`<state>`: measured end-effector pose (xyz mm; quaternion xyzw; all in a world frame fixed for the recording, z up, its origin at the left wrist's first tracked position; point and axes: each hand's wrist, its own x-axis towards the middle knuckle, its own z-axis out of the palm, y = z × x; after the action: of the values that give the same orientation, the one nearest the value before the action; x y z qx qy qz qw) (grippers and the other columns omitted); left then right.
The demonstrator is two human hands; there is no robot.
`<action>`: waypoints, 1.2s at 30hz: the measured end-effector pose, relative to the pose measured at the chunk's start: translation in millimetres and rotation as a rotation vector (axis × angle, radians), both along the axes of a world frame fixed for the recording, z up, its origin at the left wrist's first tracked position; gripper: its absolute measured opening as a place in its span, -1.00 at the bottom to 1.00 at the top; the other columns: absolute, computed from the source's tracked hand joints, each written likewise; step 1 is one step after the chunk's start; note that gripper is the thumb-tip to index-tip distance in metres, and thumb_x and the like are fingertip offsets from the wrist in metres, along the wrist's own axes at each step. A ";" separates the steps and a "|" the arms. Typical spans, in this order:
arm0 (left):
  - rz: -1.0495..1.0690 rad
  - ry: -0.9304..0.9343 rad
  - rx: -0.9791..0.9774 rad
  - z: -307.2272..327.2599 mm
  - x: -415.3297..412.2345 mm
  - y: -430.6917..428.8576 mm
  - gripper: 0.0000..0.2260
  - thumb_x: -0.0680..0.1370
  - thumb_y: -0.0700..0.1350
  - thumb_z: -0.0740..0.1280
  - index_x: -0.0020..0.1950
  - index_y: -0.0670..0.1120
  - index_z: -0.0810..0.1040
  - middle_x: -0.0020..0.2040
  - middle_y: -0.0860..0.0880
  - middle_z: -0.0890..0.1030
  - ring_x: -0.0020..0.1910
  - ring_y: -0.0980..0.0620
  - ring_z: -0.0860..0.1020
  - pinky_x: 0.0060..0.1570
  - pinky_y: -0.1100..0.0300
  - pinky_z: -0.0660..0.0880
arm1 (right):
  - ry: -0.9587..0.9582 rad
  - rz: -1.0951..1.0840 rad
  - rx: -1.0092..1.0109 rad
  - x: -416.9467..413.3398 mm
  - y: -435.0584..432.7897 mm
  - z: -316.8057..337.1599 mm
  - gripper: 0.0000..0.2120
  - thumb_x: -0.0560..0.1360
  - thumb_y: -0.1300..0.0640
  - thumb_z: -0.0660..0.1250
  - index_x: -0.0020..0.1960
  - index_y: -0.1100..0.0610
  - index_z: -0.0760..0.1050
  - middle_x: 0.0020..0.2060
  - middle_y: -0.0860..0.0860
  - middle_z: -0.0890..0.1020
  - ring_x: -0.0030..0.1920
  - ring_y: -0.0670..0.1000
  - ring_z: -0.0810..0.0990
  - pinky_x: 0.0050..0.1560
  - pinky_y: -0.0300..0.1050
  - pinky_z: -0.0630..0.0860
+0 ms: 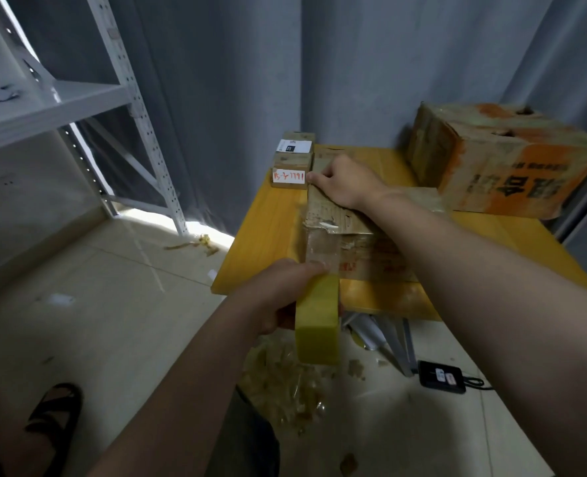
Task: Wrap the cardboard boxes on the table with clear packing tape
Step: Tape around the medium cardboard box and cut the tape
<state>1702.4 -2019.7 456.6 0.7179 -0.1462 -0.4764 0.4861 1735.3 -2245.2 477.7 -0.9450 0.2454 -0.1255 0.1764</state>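
Your left hand [285,297] grips tape roll [318,325] off desk [268,228] near edge; strip [321,249] runs along box [364,242] toward your right hand [340,182], clamping far end.

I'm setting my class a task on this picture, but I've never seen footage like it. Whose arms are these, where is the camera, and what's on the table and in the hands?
There is no machine here. One wide-angle camera is worn on a person's head and looks down at their own bare arms. The left hand grips a yellowish tape roll, with a clear strip pulled up onto a worn cardboard box. The right hand holds that box's far end. On the yellow table there are also two small labelled boxes and a large orange-printed box.
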 end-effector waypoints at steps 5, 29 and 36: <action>0.017 0.022 -0.051 2.3 -8.6 1.4 -0.76 0.68 0.07 0.30 0.05 -0.09 0.56 -0.26 -0.09 0.73 -0.34 0.00 0.71 -0.27 0.17 0.63 | 0.029 0.013 -0.021 0.9 6.2 2.7 -0.51 0.69 -0.18 0.20 -0.34 0.03 0.43 -0.39 -0.04 0.45 -0.32 -0.01 0.43 -0.34 -0.08 0.24; 0.056 0.034 -0.060 -4.8 -77.5 -4.0 -0.70 0.65 -0.09 0.25 0.30 -0.21 0.58 0.14 -0.21 0.71 -0.11 -0.11 0.70 -0.13 0.07 0.64 | 0.533 -0.149 0.630 -170.2 85.7 11.0 -0.28 0.58 -0.42 0.18 0.11 0.27 0.59 -0.20 0.21 0.68 -0.25 0.19 0.68 -0.05 0.08 0.68; 0.117 0.158 -0.111 -9.7 -87.2 5.2 -0.62 0.64 -0.17 0.24 0.42 -0.32 0.46 0.27 -0.33 0.62 -0.05 -0.22 0.68 -0.01 -0.04 0.65 | 0.157 -0.104 1.053 -196.1 94.5 -39.9 -0.64 0.63 -0.11 0.32 0.18 0.17 0.60 0.01 0.18 0.70 0.01 0.15 0.70 0.05 0.03 0.68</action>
<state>1615.3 -2014.5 446.9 0.6573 -0.0912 -0.4935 0.5622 1539.3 -2150.6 437.8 -0.7217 0.3340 0.0773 0.6013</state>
